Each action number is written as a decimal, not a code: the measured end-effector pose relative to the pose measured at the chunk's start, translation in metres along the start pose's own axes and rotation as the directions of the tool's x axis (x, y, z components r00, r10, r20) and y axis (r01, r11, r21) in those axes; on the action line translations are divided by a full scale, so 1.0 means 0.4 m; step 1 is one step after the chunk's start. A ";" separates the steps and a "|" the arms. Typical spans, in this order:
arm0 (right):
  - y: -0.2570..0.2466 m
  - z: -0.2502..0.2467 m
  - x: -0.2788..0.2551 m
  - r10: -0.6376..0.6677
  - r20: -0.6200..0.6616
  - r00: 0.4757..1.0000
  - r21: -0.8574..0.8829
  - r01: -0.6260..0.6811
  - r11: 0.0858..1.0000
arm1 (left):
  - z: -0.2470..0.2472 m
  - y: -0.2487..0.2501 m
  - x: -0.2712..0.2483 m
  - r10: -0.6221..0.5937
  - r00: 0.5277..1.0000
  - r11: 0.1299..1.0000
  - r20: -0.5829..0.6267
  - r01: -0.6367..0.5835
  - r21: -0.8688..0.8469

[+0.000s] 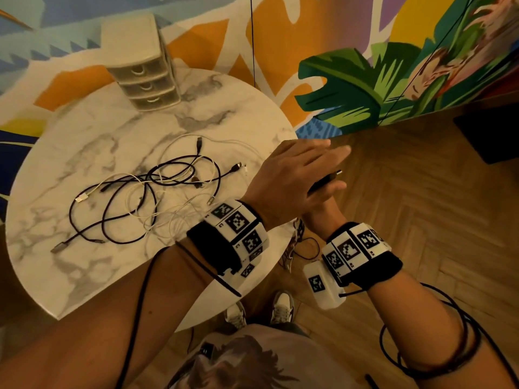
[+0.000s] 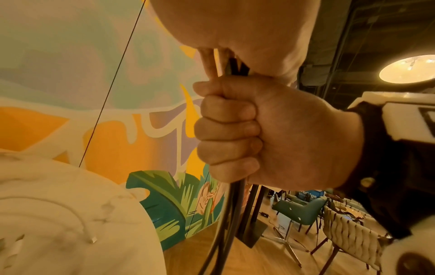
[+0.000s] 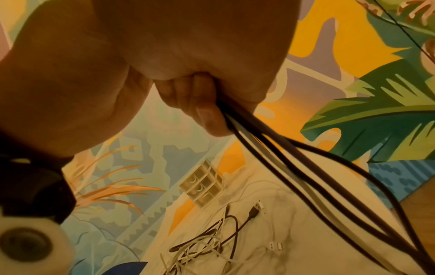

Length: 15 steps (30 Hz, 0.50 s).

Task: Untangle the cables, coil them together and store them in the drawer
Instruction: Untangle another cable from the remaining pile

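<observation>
We see everything in dim, warm amber light. A round ceiling lamp glares at the left wrist view's edge. Both wrist views are soft and bent at the rims; the near palm is a blurred, shadowed mass.

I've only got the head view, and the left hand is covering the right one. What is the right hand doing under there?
Observer: The left wrist view shows the right hand as a fist gripping a black cable.
Operator: One strand or several?
Observer: Several. In the right wrist view, looped strands hang down from its curled fingers.
</observation>
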State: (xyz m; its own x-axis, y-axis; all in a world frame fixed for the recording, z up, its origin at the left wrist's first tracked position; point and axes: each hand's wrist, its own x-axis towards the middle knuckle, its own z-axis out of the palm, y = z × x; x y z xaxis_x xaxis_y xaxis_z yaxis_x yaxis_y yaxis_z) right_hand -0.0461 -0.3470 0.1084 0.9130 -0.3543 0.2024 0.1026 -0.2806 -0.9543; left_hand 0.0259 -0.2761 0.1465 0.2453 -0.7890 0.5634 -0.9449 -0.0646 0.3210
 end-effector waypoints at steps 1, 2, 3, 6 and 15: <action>-0.004 -0.005 0.002 0.044 -0.007 0.999 0.007 -0.044 0.999 | -0.010 0.002 -0.001 -0.041 0.999 0.998 -0.010 0.041 -0.037; -0.011 -0.011 0.009 0.114 -0.033 0.993 0.038 -0.112 0.993 | -0.018 -0.003 -0.006 -0.126 0.991 0.987 -0.046 0.121 -0.106; -0.010 -0.020 0.019 0.180 -0.094 0.979 0.050 -0.176 0.983 | -0.022 -0.011 -0.017 -0.250 0.964 0.953 -0.089 0.229 -0.199; -0.019 -0.050 0.042 0.136 -0.208 0.969 -0.135 -0.167 0.977 | -0.010 -0.041 -0.063 -0.546 0.832 0.755 0.099 0.540 -0.371; -0.049 -0.081 0.033 0.338 0.040 0.940 0.333 -0.332 0.883 | 0.028 0.039 0.018 -0.572 0.581 0.145 0.578 0.766 -0.626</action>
State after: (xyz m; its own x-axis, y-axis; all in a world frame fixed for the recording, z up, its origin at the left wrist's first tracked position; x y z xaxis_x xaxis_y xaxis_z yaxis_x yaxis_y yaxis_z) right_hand -0.0490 -0.3749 0.1369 0.9090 -0.3920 -0.1415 -0.0810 0.1667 -0.9827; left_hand 0.0106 -0.2896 0.1469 0.5579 -0.7752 -0.2965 0.1867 -0.2309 0.9549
